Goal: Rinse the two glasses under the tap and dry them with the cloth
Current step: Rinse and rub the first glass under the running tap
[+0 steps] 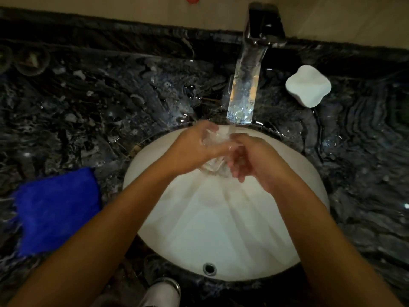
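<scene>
While both hands (194, 149) (250, 160) grip the wet glass (213, 168) under the tap (242, 94), it could slip into the sink (305, 173) and break.

dark marbled counter (110, 103), white soap dish (308, 86), white basin (221, 229)

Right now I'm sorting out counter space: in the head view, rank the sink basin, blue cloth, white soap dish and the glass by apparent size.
1. sink basin
2. blue cloth
3. white soap dish and glass: unsure, since hands hide much of the glass.
</scene>
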`<state>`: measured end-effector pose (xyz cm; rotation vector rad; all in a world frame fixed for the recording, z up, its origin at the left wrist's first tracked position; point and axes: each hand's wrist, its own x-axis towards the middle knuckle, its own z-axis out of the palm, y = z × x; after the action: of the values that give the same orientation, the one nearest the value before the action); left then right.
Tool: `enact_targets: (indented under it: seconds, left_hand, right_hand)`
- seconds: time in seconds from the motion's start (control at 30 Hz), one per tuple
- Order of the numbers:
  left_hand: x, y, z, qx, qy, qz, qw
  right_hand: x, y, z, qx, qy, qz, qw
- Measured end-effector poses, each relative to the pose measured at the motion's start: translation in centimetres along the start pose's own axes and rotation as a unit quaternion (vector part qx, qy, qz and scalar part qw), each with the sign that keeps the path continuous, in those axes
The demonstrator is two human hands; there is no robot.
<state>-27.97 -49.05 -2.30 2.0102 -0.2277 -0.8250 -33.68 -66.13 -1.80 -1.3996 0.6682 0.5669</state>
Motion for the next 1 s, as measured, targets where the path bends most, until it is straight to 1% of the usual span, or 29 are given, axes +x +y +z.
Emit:
enact_targets:
  seconds: [0.03,0.07,0.1,0.13,0.17,0.2,0.27,0.33,0.37,0.43,0.53,0.63,0.8,0.93,1.0]
  left_hand:
    - [-0.2,-0.1,0.4,-0.114,0.000,-0.048,0.992]
    - [-0.5,-0.1,0.6,-0.216,-0.016,-0.095,0.972]
    - [-0.9,-0.3,0.8,-0.294,-0.047,-0.125,0.946]
    - [-1.4,-0.8,1.1,-0.346,-0.078,-0.141,0.924]
    - [-2.0,-0.9,1.4,-0.379,-0.104,-0.145,0.908]
    - [-2.7,-1.0,1.7,-0.400,-0.118,-0.158,0.895]
    - [-3.6,-1.4,2.0,-0.425,-0.113,-0.202,0.875]
    - [-4.4,-1.6,1.8,-0.447,-0.101,-0.243,0.855]
    - [-4.7,-1.7,1.6,-0.456,-0.095,-0.260,0.846]
    - [-5.2,-2.0,1.3,-0.467,-0.089,-0.282,0.834]
    - [-6.2,-2.5,0.8,-0.484,-0.080,-0.296,0.820]
    - [-7.2,-2.5,0.3,-0.508,-0.048,-0.306,0.804]
    - [-8.3,-1.6,-0.5,-0.507,-0.028,-0.285,0.813]
    - [-9.7,-0.3,-1.6,-0.505,-0.013,-0.262,0.822]
    - [-10.5,0.1,-2.1,-0.493,0.009,-0.226,0.840]
  right_hand:
    - [-0.8,-0.2,-0.4,-0.019,0.047,-0.039,0.998]
    - [-1.7,-0.9,-1.0,-0.060,0.108,-0.095,0.988]
    - [-2.5,-1.7,-1.6,-0.113,0.171,-0.165,0.965]
    - [-3.0,-2.4,-1.9,-0.162,0.219,-0.235,0.933]
    - [-3.8,-3.6,-2.1,-0.210,0.248,-0.305,0.895]
    - [-4.6,-4.8,-2.1,-0.256,0.259,-0.366,0.856]
    - [-5.3,-6.7,-1.6,-0.316,0.255,-0.443,0.799]
    - [-5.6,-8.1,-0.8,-0.367,0.234,-0.471,0.768]
    - [-5.7,-8.6,-0.5,-0.392,0.223,-0.469,0.760]
    - [-5.7,-8.9,-0.2,-0.420,0.213,-0.457,0.755]
    - [-5.7,-8.4,0.1,-0.427,0.221,-0.454,0.750]
    - [-5.6,-7.3,0.4,-0.442,0.235,-0.445,0.743]
    - [-6.0,-5.9,0.6,-0.487,0.227,-0.411,0.737]
    - [-6.5,-6.0,0.6,-0.483,0.220,-0.393,0.751]
    - [-6.8,-6.1,0.7,-0.481,0.224,-0.384,0.756]
